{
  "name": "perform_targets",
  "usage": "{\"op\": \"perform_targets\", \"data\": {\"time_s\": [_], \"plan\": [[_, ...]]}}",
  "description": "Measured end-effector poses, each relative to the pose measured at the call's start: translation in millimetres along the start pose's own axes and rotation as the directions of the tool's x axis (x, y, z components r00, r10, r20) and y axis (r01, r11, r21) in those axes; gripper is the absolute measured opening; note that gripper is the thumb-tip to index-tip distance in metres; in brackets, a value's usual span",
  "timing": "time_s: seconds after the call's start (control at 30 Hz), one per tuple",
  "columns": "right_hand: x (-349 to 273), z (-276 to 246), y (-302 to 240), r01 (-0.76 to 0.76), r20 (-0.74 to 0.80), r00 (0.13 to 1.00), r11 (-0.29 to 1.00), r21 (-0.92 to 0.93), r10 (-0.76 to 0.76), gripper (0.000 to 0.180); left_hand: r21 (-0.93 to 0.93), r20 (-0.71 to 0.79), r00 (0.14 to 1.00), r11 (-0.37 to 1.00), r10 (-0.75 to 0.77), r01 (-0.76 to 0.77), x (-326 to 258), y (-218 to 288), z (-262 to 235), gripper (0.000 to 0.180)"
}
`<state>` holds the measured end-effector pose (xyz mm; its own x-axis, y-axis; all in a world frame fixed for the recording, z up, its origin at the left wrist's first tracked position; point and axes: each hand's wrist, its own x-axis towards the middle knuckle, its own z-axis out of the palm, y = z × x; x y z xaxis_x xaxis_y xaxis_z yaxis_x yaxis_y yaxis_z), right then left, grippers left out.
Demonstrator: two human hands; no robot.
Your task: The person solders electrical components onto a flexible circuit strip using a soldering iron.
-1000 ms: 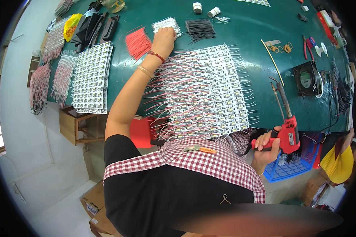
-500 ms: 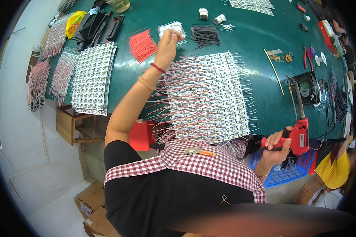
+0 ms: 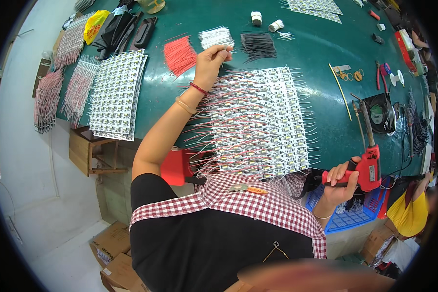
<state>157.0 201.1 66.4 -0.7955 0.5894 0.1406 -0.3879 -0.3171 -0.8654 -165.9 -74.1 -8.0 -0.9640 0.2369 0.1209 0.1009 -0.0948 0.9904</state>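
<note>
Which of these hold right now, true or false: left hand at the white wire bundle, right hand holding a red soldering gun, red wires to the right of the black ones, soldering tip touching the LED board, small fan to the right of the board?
1. The left hand pinches at the white wire bundle. True.
2. The right hand has its grip on a red soldering gun. True.
3. The red wire bundle lies right of the black wire bundle. False: it lies left of it.
4. The gun's tip touches the white wired LED board. False: it is held off to the right, apart.
5. A small black fan sits right of the board. True.
</note>
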Motion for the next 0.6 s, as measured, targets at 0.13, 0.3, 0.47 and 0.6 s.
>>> {"op": "perform_targets", "data": {"time_s": [0.13, 0.3, 0.47, 0.6], "plan": [[0.2, -0.2, 0.2, -0.022, -0.004, 1.0, 1.0, 0.012, 0.022, 0.038, 0.106, 0.028, 1.0, 0.994, 0.013, -0.016, 8.0, 6.6, -3.8, 0.016], [2.8, 5.4, 2.4, -0.034, 0.022, 0.999, 0.999, -0.006, 0.035, 0.038, 0.815, 0.219, 0.954, 0.499, 0.205, -0.295, 20.1, -8.8, -12.1, 0.012], [-1.9, 5.9, 2.5, -0.034, -0.001, 0.999, 0.999, -0.024, 0.034, 0.038, 0.883, 0.28, 0.953, 0.36, 0.114, -0.302, 28.2, -11.6, -8.3, 0.011], [-2.9, 3.2, 0.5, -0.033, -0.015, 0.999, 0.999, -0.029, 0.032, 0.038, 0.901, 0.337, 0.927, 0.229, 0.166, -0.368, 25.2, -19.7, -7.9, 0.01]]}}
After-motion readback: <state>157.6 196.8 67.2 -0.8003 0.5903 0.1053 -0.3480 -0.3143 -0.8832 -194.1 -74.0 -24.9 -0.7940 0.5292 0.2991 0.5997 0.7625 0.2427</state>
